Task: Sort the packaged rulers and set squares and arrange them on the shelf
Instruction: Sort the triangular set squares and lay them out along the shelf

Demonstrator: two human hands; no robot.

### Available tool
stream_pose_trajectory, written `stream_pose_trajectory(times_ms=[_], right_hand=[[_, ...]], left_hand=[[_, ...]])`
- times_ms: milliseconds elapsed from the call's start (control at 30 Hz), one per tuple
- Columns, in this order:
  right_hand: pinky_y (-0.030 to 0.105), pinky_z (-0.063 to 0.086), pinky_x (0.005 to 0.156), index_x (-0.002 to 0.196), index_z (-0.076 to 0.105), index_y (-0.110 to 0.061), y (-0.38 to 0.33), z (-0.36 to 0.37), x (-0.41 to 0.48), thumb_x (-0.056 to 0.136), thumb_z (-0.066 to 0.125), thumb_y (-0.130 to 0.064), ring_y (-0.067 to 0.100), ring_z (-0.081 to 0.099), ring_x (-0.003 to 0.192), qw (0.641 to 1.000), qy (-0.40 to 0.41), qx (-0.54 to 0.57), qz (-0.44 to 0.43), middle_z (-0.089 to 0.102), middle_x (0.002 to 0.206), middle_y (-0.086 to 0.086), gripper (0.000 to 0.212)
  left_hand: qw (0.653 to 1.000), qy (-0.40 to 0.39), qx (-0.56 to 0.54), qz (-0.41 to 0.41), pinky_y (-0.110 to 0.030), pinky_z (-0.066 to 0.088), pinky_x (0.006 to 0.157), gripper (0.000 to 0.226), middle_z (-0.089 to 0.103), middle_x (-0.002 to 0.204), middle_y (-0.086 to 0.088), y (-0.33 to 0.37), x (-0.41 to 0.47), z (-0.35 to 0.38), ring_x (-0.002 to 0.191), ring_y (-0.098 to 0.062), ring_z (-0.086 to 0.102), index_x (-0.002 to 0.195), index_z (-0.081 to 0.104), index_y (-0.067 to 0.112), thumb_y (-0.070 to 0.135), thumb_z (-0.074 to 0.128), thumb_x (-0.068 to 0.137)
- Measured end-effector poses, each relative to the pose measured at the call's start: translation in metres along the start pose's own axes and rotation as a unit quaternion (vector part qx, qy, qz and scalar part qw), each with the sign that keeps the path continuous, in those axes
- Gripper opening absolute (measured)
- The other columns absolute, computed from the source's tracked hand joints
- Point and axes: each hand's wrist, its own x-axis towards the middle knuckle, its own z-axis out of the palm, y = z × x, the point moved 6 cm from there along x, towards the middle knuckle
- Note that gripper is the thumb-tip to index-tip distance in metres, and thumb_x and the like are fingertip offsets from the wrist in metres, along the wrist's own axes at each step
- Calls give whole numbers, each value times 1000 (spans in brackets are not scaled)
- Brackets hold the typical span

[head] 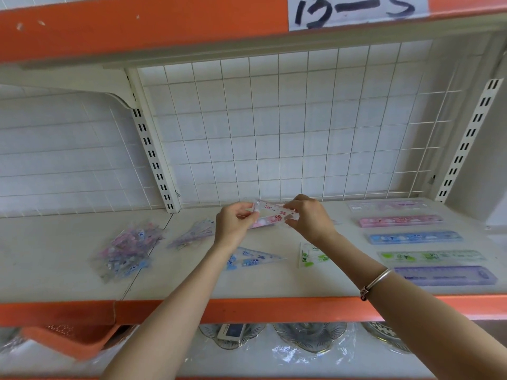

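A packaged pink set square (270,215) is held just above the shelf (192,281), near its back. My left hand (234,223) pinches its left end and my right hand (308,215) pinches its right end. On the shelf below lie a blue set square (253,259) and a green one (312,256). A small purple stack (194,233) lies left of my hands. A mixed pile of packaged pieces (127,249) sits further left. At the right, rulers lie in a column: clear (389,206), pink (400,221), blue (415,237), green (432,256), purple (445,275).
A white wire grid (288,127) backs the shelf, with slotted uprights (153,157) at each side. An orange shelf edge (247,308) runs along the front. Below it are an orange basket (68,338) and wrapped glass dishes (310,337). The upper shelf (137,26) overhangs.
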Motion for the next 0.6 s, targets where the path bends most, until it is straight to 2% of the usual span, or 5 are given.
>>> stream_pose_trajectory(times_ms=[367,433,500,567,600], right_hand=[[31,46,81,117,64,-8,3,0,-6,85,65,-10,27,60,98,999,-20,-34,-15,61,110,9,33],[30,45,81,118,64,-8,5,-2,-6,86,63,-10,27,59,99,999,-25,-42,-13,60,112,8,32],[29,44,82,118,63,-8,7,-5,-5,87,62,-12,27,59,100,998,-29,-46,-9,60,113,8,31],[31,46,83,118,64,-8,13,-10,-1,87,63,-12,27,59,100,999,-30,-38,7,60,112,8,31],[31,47,84,117,64,-7,18,-13,1,87,64,-12,27,59,100,999,-31,-33,21,60,112,8,30]], left_hand=[[986,17,166,22,-33,56,77,23,74,91,-8,17,-4,11,84,-23,69,97,74,7,20,75,78],[979,4,204,13,-32,55,72,8,70,79,-7,21,-1,16,74,-25,63,82,70,13,19,71,76],[972,-5,234,17,-27,45,61,15,55,67,-1,25,1,23,64,-23,47,67,53,20,16,66,74],[972,-11,234,21,-26,43,64,5,60,72,-4,29,5,27,69,-26,51,75,62,20,17,66,76],[973,-12,230,23,-27,46,70,11,68,83,-6,29,8,30,78,-28,60,90,70,17,20,67,80]])
